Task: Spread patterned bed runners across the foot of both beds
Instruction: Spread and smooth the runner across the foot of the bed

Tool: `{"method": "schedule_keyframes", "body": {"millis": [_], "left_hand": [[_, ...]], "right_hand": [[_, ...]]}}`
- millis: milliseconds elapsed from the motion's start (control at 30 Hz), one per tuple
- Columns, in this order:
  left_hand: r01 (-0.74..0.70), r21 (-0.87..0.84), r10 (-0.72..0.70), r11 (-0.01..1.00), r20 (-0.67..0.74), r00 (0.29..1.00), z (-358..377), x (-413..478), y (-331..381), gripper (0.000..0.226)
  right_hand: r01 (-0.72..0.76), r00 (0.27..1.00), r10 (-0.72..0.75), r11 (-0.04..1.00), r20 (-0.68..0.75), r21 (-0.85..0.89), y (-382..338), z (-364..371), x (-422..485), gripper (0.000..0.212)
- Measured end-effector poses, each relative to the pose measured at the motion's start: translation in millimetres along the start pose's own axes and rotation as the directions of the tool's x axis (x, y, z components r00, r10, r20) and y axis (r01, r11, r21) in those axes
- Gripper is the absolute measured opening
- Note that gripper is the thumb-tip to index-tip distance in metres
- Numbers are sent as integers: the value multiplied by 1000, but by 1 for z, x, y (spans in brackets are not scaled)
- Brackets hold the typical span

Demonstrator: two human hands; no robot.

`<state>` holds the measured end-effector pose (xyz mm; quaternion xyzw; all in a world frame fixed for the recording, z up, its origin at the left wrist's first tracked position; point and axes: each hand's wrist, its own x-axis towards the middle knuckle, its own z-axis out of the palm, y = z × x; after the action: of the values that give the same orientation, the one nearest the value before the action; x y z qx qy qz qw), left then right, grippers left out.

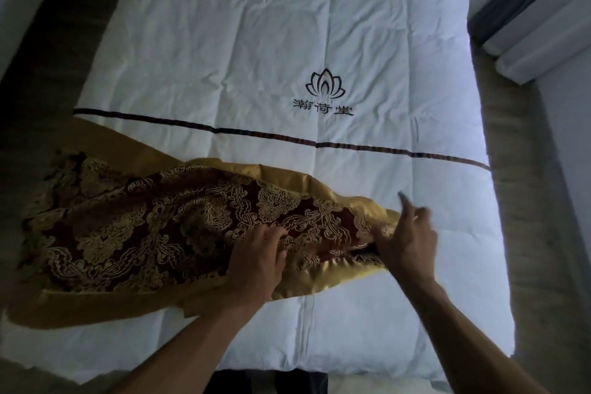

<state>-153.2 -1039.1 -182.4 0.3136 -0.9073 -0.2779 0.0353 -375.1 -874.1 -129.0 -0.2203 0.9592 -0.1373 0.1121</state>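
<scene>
across the foot of the bed [415, 313], toward its left side, lies a dark red brocade bed runner [134, 227] with gold scrollwork and a plain gold satin border. the runner is only partly spread. its left portion is rumpled and overhangs the left edge of the bed, and its right end tapers into a gathered bunch near the bed's midline. the right half of the foot of the bed is bare of it.

left hand [256, 262]: rests on the runner near its right end, fingers [276, 235] curled into the patterned cloth and gripping a fold of it.

right hand [407, 243]: blurred, at the runner's right tip; the thumb and lower fingers close on the gold border, while the index finger [403, 201] points upward, clear of the cloth. the two hands are near each other, with a short span of bunched fabric between them.

bedding: a white quilted duvet [256, 41], lightly creased, covers the bed. a narrow dark stripe [256, 133] runs across its width just beyond the runner, touching the runner's gold border at the far left. beyond the stripe, right of centre, a dark embroidered lotus emblem [324, 85] sits above a row of three embroidered characters [323, 107].

surroundings: dark wood-toned floor [38, 41] shows to the left of the bed. a white padded form with a dark band [527, 19] occupies the upper right corner; what it is cannot be told.
</scene>
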Motion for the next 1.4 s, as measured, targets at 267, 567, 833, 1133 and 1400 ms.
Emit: {"method": "schedule_keyframes", "body": {"millis": [267,567,833,1133,1400], "left_hand": [[-218,164,165,962,287,944,24,-37,-34,18],[-75,165,53,983,131,990,23,-4,-39,63],[-75,192,48,979,140,989,8,12,-43,76],[-42,215,-7,976,222,975,1,7,-30,81],[80,243,-155,967,309,938,-11,22,8,88]], "right_hand": [[-207,918,122,959,377,193,-16,119,-105,88],[-421,898,339,845,279,328,-59,176,-107,134],[-390,880,359,920,310,43,-71,199,-77,87],[-44,980,-30,932,196,361,-2,135,-80,34],[-489,872,489,868,-25,-90,124,13,-76,30]]}}
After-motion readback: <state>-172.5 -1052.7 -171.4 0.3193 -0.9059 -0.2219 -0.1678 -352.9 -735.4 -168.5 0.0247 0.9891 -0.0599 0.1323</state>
